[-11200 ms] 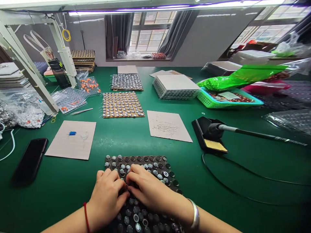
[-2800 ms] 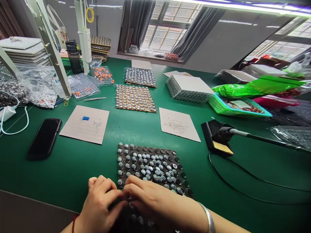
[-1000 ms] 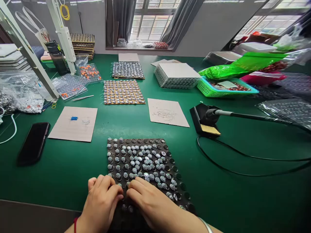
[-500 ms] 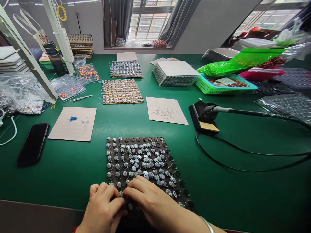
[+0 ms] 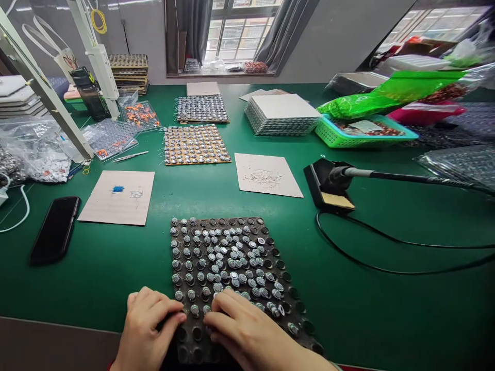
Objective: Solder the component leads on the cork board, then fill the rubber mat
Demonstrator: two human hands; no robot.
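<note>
A dark board [image 5: 187, 337] with rows of round cups lies in front of me. Small round silver capsules [image 5: 195, 310] sit in many cups on its left side, and a loose heap of them covers its middle. My left hand [image 5: 149, 327] is at the board's lower left edge, thumb and index fingertips drawn together; whatever is between them is hidden. Over the lower part of the board is my right hand [image 5: 247, 327], its fingers bent down and closed among the capsules. Its fingertips hide what they grip. Some cups along the right side and bottom hold no capsule.
To the right stands a soldering iron holder [image 5: 328, 188] with a cable looping across the table. A phone [image 5: 56, 229] and a cardboard sheet [image 5: 118, 206] with blue and white bits lie left. Farther back are another sheet [image 5: 266, 175], filled boards [image 5: 196, 145] and a green basket [image 5: 363, 136].
My left hand has moved left, apart from my right hand, which has shifted slightly right. The board's lower left rows now show between them. The view has moved a little.
</note>
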